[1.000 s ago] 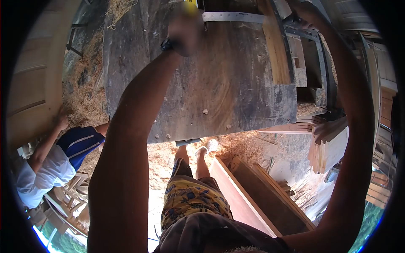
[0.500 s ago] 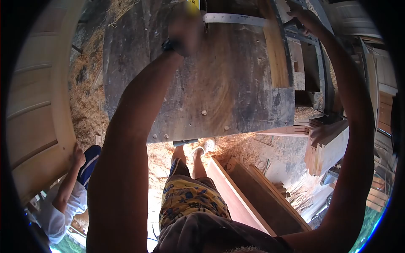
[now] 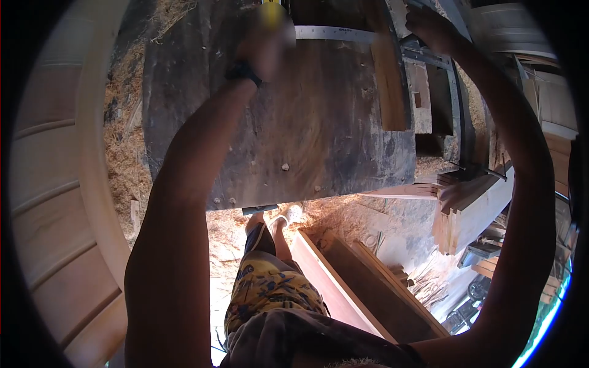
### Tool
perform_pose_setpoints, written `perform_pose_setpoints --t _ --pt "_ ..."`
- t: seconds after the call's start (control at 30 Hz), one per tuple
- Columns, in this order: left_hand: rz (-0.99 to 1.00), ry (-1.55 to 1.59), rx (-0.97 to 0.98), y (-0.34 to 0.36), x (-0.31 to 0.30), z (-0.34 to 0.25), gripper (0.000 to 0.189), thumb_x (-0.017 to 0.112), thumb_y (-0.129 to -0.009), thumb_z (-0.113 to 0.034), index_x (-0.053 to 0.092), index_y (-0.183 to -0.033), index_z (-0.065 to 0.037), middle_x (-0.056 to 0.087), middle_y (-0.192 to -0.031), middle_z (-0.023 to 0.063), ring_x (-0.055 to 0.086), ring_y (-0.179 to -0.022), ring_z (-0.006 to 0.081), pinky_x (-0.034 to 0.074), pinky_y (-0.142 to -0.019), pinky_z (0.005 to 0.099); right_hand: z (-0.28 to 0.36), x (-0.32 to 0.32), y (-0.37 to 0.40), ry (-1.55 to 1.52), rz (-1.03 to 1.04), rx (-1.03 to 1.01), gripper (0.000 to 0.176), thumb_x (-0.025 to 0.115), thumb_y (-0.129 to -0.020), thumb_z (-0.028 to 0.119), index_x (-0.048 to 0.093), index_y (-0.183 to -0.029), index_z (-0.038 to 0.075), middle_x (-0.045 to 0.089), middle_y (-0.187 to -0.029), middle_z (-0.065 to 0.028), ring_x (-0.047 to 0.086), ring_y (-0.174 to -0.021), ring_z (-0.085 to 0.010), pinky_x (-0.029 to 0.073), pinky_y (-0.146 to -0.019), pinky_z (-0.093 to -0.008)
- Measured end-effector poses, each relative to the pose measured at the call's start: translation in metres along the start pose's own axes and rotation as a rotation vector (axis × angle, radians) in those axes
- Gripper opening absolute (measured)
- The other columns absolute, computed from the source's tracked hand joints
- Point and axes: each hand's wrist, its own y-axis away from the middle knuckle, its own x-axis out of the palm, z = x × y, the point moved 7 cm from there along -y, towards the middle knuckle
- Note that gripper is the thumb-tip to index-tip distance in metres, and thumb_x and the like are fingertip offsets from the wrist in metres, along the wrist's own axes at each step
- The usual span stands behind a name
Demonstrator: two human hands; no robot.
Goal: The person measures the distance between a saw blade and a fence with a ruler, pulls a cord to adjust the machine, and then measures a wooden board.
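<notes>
My left hand (image 3: 267,52), with a dark band on its wrist, is blurred over the far part of a dark, worn tabletop (image 3: 288,135). A yellow object (image 3: 272,13) shows right at its fingers; whether they hold it is unclear. A white ruler strip (image 3: 334,33) with printed numbers lies to the right of this hand. At the upper right my right hand (image 3: 429,27) has its fingers curled at a dark piece (image 3: 412,43) beside a metal frame; what it grips is too dark to make out. A wooden strip (image 3: 389,86) lies between the hands, nearer the right one.
Panelled wood (image 3: 55,159) stands at the left. Long boards (image 3: 374,288) lie below the table, with stacked wood pieces (image 3: 472,208) to their right. A clamp (image 3: 496,173) is near the stack. Wood shavings (image 3: 123,153) cover the floor.
The view has shifted slightly, and the table sits a little further left. The other person at the lower left has gone out of view. Both my hands remain near the same spots.
</notes>
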Motion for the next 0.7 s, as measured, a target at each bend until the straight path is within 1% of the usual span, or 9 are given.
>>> perform_pose_setpoints --t 0.03,0.07,0.17,0.3,0.37,0.4,0.53,0.63,0.7 --pt "-0.005 -0.022 -0.004 -0.001 -0.002 -0.001 0.037 0.066 -0.088 -0.014 0.062 -0.123 -0.026 0.06 -0.111 0.0142 0.067 -0.09 0.0361 0.057 -0.073 0.0464 -0.013 0.025 -0.008 -0.102 -0.292 -0.009 0.053 0.08 -0.071 0.017 0.064 -0.117 -0.002 0.065 -0.117 -0.0196 0.066 -0.102 -0.0324 0.054 -0.086 -0.0408" --pt "-0.017 -0.023 -0.002 0.0 -0.001 0.001 0.037 0.066 -0.088 -0.014 0.062 -0.123 -0.026 0.06 -0.111 0.0142 0.067 -0.09 0.0361 0.057 -0.073 0.0464 -0.011 0.009 -0.008 -0.092 -0.295 -0.004 0.053 0.08 -0.071 0.017 0.064 -0.117 -0.002 0.065 -0.117 -0.0196 0.066 -0.102 -0.0324 0.054 -0.086 -0.0408" --pt "-0.036 0.007 -0.005 -0.002 0.004 0.003 0.032 0.066 -0.089 -0.016 0.062 -0.12 -0.026 0.058 -0.109 0.0123 0.066 -0.086 0.035 0.057 -0.068 0.0458 -0.025 0.002 -0.009 -0.467 0.121 0.398 0.069 0.092 -0.056 0.036 0.064 -0.106 -0.003 0.07 -0.104 -0.0213 0.068 -0.104 -0.0327 0.055 -0.088 -0.0409" --pt "0.02 -0.043 -0.053 -0.005 0.0 0.001 0.034 0.068 -0.088 -0.017 0.063 -0.12 -0.026 0.057 -0.111 0.0144 0.067 -0.085 0.0352 0.057 -0.067 0.0454 -0.016 -0.006 -0.003 -0.298 -0.007 0.325 0.059 0.076 -0.072 0.049 0.069 -0.1 -0.003 0.072 -0.094 -0.0193 0.071 -0.095 -0.0314 0.054 -0.089 -0.0439" --pt "-0.01 0.019 -0.085 0.004 -0.003 -0.003 0.036 0.07 -0.086 -0.014 0.064 -0.12 -0.024 0.058 -0.109 0.0152 0.066 -0.087 0.035 0.057 -0.071 0.0447 -0.008 0.004 -0.008 -0.526 0.102 0.372 0.047 0.068 -0.077 0.044 0.072 -0.089 -0.001 0.072 -0.09 -0.0194 0.071 -0.091 -0.0324 0.054 -0.089 -0.0443" --pt "-0.053 0.07 -0.119 -0.007 -0.013 0.002 0.039 0.073 -0.084 -0.012 0.066 -0.12 -0.022 0.058 -0.107 0.0159 0.066 -0.089 0.0349 0.056 -0.074 0.0441 -0.003 0.061 -0.044 -0.343 0.091 0.075 0.046 0.069 -0.073 0.045 0.073 -0.083 0.0 0.071 -0.088 -0.0211 0.068 -0.086 -0.0398 0.054 -0.079 -0.0475" --pt "-0.116 0.248 -0.226 -0.036 -0.028 0.03 0.042 0.075 -0.083 -0.01 0.065 -0.124 -0.015 0.062 -0.104 0.0155 0.066 -0.099 0.0344 0.056 -0.079 0.0415 -0.01 0.046 -0.03 -0.598 0.103 0.161 0.04 0.068 -0.072 0.04 0.073 -0.079 0.001 0.069 -0.088 -0.0229 0.066 -0.086 -0.04 0.053 -0.076 -0.0472" --pt "-0.058 0.776 -0.499 -0.109 -0.01 0.093 0.038 0.074 -0.085 -0.016 0.065 -0.121 -0.009 0.066 -0.105 0.0144 0.066 -0.101 0.0306 0.055 -0.085 0.0411 -0.011 0.055 -0.027 -0.675 0.068 0.21 0.039 0.069 -0.072 0.04 0.072 -0.077 0.002 0.068 -0.085 -0.021 0.066 -0.086 -0.0391 0.052 -0.076 -0.0465" --pt "-0.237 0.144 -0.134 -0.164 -0.03 0.11 0.038 0.074 -0.086 -0.02 0.065 -0.122 -0.013 0.066 -0.106 0.0144 0.066 -0.099 0.0317 0.054 -0.083 0.0412 -0.011 0.05 -0.024 -0.701 -0.063 0.19 0.04 0.07 -0.072 0.041 0.073 -0.077 0.001 0.07 -0.085 -0.0207 0.068 -0.088 -0.0374 0.055 -0.079 -0.0456"
